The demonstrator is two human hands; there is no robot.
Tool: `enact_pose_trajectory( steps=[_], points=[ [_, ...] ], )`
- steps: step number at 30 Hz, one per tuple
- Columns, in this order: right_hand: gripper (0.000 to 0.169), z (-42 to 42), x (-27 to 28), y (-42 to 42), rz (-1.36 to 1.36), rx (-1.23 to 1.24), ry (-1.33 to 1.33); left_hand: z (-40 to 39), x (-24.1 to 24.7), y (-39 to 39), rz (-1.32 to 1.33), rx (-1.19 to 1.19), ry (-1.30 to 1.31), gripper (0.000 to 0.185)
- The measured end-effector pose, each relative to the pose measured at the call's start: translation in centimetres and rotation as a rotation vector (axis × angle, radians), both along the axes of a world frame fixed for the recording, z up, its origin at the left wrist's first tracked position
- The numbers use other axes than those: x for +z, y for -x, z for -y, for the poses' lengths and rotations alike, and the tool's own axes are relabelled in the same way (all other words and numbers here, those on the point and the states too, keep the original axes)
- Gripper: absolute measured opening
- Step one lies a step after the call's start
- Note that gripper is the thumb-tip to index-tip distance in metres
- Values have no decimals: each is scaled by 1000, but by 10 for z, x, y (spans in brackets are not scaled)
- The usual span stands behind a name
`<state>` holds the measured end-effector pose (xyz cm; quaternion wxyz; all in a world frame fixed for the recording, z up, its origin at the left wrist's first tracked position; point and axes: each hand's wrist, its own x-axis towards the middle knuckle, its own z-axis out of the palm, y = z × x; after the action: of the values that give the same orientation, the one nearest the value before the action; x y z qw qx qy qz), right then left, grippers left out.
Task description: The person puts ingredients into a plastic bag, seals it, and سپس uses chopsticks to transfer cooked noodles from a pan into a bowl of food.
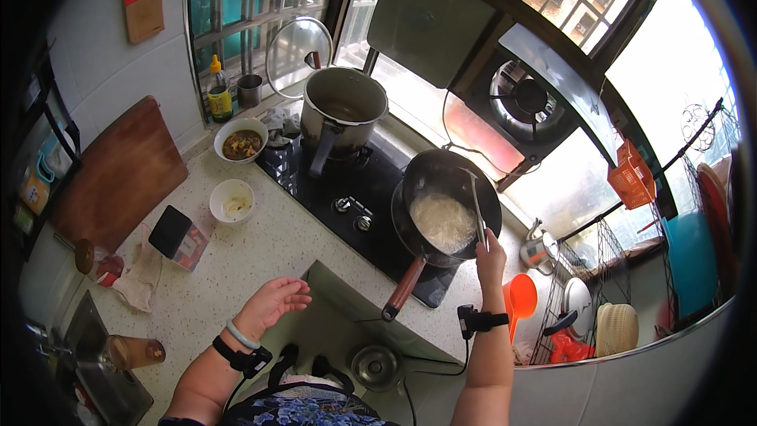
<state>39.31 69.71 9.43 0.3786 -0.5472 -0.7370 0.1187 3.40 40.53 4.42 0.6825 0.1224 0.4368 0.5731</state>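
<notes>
My right hand [491, 257] grips the handle of a metal spatula [478, 204], whose far end rests along the inside wall of a dark wok [439, 165]. Pale, bubbling liquid [443, 222] fills the bottom of the wok, which sits on the right side of a black glass gas hob [319, 201]. The wok's reddish-brown handle [405, 288] points towards me. With nothing in it, my left hand [277, 302] hovers near the counter's front edge, fingers slightly apart. A deep metal pot [345, 94] stands on the hob's left side.
Left of the hob are a bowl of brown food [240, 139], a nearly bare white bowl [232, 201] and a phone [170, 231] propped on a box. An orange ladle [520, 299] and a kettle [538, 248] lie right of the wok. A steel basin [375, 368] is below.
</notes>
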Motion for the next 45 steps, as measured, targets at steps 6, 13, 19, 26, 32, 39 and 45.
enact_pose_trajectory(
  steps=[6,13,19,26,32,39,45],
  points=[
    [44,40,16,10,267,-50,198,1,-1,-8,8,-13,11,19],
    [46,95,22,-19,233,-49,324,-2,5,-26,10,-52,-10,19],
    [43,140,39,-51,23,-2,373,-2,4,-39,1,-94,-6,19],
    [40,184,83,-65,-138,-35,483,-1,3,-54,-6,-121,12,20],
    [39,171,71,-66,-93,-32,473,1,-3,-57,11,-109,21,20],
    [41,115,27,-34,-65,-38,391,-23,-5,-46,-186,-141,54,21],
    [42,91,10,-21,-199,-44,389,-100,-34,-29,-415,-192,108,21]
  ],
)
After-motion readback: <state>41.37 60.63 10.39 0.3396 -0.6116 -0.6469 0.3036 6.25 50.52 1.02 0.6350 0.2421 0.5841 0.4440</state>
